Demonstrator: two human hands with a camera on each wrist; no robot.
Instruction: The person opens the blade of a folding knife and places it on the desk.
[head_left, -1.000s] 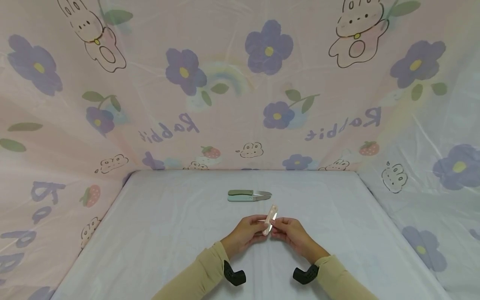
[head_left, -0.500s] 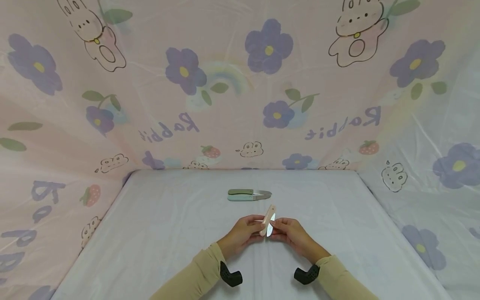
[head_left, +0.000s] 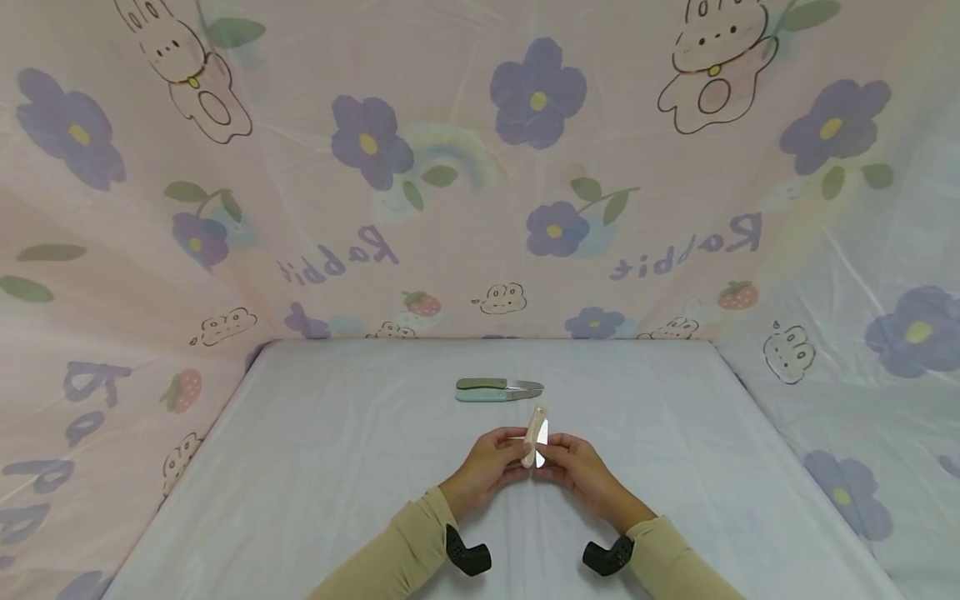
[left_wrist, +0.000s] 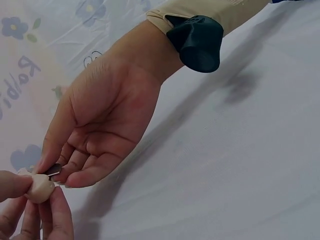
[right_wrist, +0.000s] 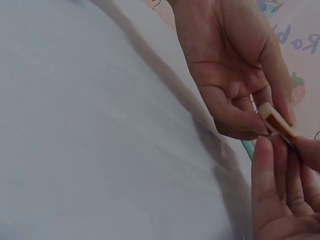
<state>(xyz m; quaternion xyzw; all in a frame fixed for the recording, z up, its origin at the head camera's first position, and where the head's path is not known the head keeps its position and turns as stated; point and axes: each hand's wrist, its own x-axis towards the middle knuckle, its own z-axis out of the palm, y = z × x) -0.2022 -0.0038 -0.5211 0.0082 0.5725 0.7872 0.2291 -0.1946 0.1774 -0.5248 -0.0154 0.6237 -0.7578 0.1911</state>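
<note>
Together, both hands (fingertips) on folding knife (head_left: pixel 536 437).

we see soft, even, bright light, faint shadows under the hands, wide-angle bending at edges, and blurred wrist close-ups.

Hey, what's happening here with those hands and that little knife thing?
A person holds a small beige folding knife between both hands above a white table. The left hand pinches the handle, and the right hand pinches the blade, which stands partly out of the handle. Two more folding knives, one green and one pale blue, lie side by side on the table just beyond the hands, blades out. A flowered pink curtain hangs behind.
</note>
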